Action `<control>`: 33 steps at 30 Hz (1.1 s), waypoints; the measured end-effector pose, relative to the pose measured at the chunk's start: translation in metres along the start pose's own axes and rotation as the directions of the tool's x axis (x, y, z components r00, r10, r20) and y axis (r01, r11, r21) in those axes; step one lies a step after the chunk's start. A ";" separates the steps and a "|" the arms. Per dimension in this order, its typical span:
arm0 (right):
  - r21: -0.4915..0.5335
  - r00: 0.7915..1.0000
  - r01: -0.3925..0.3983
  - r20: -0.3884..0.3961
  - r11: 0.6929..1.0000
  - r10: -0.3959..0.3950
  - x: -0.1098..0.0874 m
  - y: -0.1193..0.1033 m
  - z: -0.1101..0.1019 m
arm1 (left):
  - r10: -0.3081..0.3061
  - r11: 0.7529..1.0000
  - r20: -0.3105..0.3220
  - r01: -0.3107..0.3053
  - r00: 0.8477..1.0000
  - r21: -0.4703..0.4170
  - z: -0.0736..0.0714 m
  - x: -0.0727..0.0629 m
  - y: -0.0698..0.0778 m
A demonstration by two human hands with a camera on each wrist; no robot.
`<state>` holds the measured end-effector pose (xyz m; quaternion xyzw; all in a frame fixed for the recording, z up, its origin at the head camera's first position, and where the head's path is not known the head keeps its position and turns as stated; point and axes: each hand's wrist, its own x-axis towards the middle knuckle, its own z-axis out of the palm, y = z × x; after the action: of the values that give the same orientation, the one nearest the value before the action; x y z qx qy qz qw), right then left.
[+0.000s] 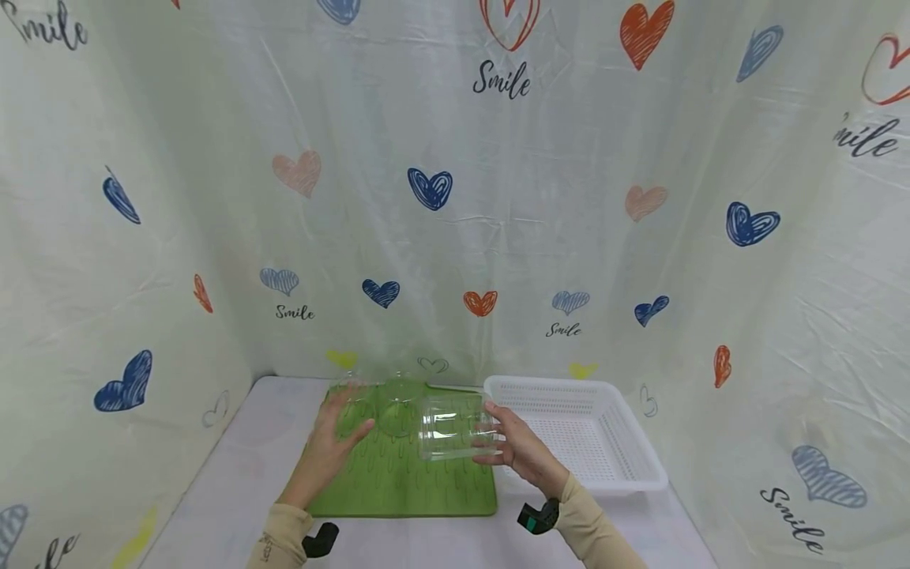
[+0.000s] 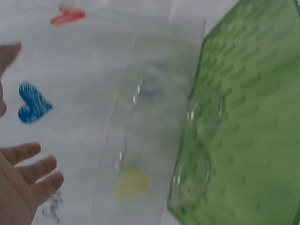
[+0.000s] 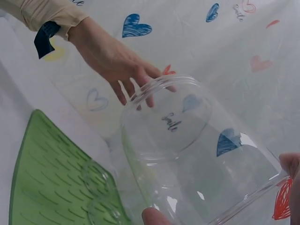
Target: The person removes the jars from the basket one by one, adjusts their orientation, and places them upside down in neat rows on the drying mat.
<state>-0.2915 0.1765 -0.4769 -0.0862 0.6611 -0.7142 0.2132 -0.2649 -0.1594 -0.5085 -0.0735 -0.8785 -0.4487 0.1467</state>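
My right hand grips a clear plastic jar by its base end, holding it on its side above the green mat. The jar's ringed mouth faces left, and in the right wrist view the see-through jar sits between thumb and fingers. My left hand is raised over the mat's left side, fingers spread and nothing in them. From the right wrist, that left hand appears just beyond the jar's mouth. Two more clear jars stand at the mat's back; the nearer-to-centre jar shows beside my left fingers.
The green mat with raised ridges lies on a white-covered table. To its right stands a white perforated plastic basket. A pale curtain printed with hearts and "Smile" surrounds the table at the back and sides.
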 end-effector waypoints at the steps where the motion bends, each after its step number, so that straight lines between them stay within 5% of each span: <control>1: -0.004 1.000 0.000 -0.008 1.000 0.000 0.000 0.000 0.000 | -0.024 0.999 -0.014 0.025 1.000 0.046 -0.005 -0.002 -0.005; 5: -0.032 0.999 0.008 -0.036 0.999 -0.009 0.001 -0.001 0.000 | -0.079 0.981 -0.030 0.083 0.996 0.175 -0.019 -0.010 -0.024; 9: -0.072 0.998 0.006 -0.066 0.997 -0.010 0.004 -0.001 0.001 | -0.139 0.961 0.019 0.130 0.990 0.245 -0.021 -0.022 -0.044; 20: -0.233 0.971 0.035 -0.220 0.972 -0.088 0.014 -0.008 0.002 | -0.262 0.914 0.179 0.185 0.948 0.362 0.013 -0.060 -0.090; 24: -0.344 0.941 0.047 -0.300 0.938 -0.157 0.023 -0.013 0.001 | -0.277 0.895 0.187 0.182 0.942 0.406 0.022 -0.064 -0.100; 28: -0.448 0.908 0.048 -0.353 0.893 -0.225 0.033 -0.018 0.000 | -0.253 0.883 0.171 0.155 0.952 0.443 0.025 -0.064 -0.100; 33: -0.628 0.863 0.062 -0.356 0.776 -0.357 0.048 -0.025 0.001 | -0.231 0.886 0.161 0.139 0.960 0.443 0.025 -0.065 -0.097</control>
<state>-0.3391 0.1562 -0.4600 -0.0541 0.8680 -0.4887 -0.0697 -0.2335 -0.1957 -0.6179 -0.0018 -0.9688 -0.2469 0.0226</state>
